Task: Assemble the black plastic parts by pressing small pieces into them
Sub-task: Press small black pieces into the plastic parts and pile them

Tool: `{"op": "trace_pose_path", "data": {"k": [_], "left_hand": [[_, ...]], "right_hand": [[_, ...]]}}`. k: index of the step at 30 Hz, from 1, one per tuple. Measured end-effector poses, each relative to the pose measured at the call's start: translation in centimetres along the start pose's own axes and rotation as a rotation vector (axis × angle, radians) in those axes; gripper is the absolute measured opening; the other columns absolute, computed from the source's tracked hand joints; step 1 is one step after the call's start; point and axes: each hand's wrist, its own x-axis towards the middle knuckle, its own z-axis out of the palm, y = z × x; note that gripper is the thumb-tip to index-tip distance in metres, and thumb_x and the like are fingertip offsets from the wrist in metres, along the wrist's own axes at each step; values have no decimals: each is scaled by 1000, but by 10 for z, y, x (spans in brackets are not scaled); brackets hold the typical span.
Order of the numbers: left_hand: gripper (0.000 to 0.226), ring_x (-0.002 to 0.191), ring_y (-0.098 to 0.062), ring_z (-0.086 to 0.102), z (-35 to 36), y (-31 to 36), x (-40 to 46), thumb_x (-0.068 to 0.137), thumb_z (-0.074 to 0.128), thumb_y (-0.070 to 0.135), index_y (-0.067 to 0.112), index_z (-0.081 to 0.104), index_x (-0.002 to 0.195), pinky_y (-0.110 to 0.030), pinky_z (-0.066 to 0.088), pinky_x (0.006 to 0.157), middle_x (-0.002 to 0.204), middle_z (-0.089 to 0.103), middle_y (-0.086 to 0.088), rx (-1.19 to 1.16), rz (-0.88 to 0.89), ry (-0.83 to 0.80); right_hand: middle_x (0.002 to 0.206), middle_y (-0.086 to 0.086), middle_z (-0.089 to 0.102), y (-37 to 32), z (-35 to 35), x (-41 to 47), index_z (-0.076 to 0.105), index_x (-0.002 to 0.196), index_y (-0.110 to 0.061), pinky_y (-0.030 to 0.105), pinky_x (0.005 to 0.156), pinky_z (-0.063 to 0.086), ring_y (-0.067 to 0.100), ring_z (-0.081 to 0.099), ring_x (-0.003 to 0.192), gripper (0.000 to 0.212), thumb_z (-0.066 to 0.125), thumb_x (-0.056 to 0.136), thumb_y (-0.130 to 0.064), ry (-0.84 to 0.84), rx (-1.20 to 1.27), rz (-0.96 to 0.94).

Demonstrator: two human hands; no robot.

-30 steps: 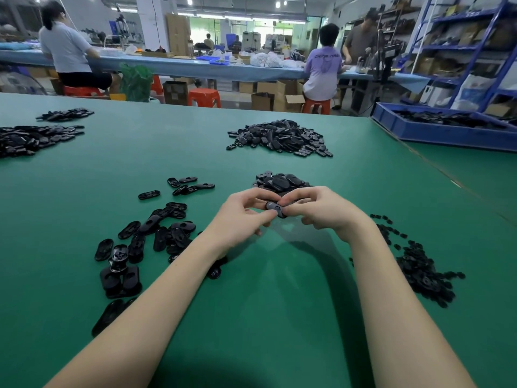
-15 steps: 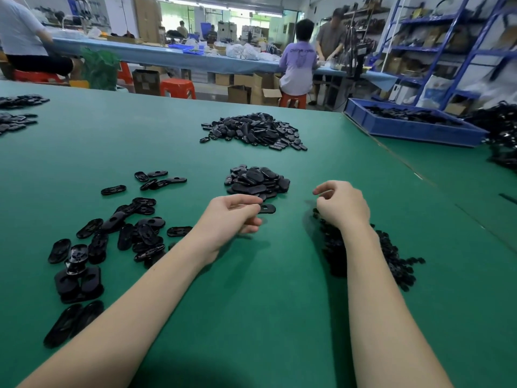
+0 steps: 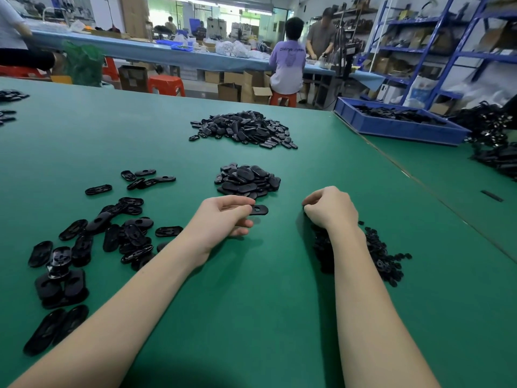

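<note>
Black oval part (image 3: 258,210) pinched in left hand (image 3: 223,219); right hand (image 3: 331,208) curled, contents hidden.

Your view across the green table (image 3: 84,135) — beyond it, a long blue-topped bench (image 3: 156,53) with orange stools (image 3: 166,84) and cardboard boxes (image 3: 237,85) beneath; blue metal shelving (image 3: 436,46) at right; ceiling strip lights (image 3: 212,6) — a bright, green-tinted far room behind.

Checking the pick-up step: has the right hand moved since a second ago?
Yes. The right hand left the left hand and went right, to the pile of small pieces.
</note>
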Motion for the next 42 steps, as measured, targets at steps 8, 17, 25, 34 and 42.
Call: {"op": "trace_pose_path", "data": {"k": [8,17,25,34,42], "left_hand": [[15,70,-10,68,-1,0,1,97,62,7,10,74,104,-19,55,61,88,72,-5,-7,-2,-1],[19,76,-13,70,-1,-2,2,95,60,0,11,74,104,-21,59,75,86,75,-7,-61,14,14],[25,94,-19,75,-3,0,2,92,60,-7,8,73,108,-20,58,85,102,76,-14,-133,62,51],[28,94,-19,75,-4,1,0,86,67,-9,12,74,103,-19,57,82,102,77,-12,-137,111,70],[29,103,-6,70,-5,3,0,80,80,3,21,78,103,-20,53,90,102,77,-3,-45,129,93]], "right_hand": [[105,2,72,-4,-1,-1,79,94,-28,31,75,48,27,63,94,27,59,87,-10,39,83,32],[88,-9,74,-23,-8,-11,79,86,-29,16,54,40,8,52,68,10,73,93,-26,-401,656,-254],[89,-11,74,-34,-7,-18,77,91,-31,14,49,34,10,46,65,4,75,92,-28,-453,615,-255],[68,-5,59,-42,-6,-19,79,74,-29,19,45,26,9,41,51,12,83,82,-20,-430,654,-187],[64,-9,59,-51,-5,-23,78,70,-28,17,42,25,12,42,61,14,82,80,-20,-429,615,-182]]}}
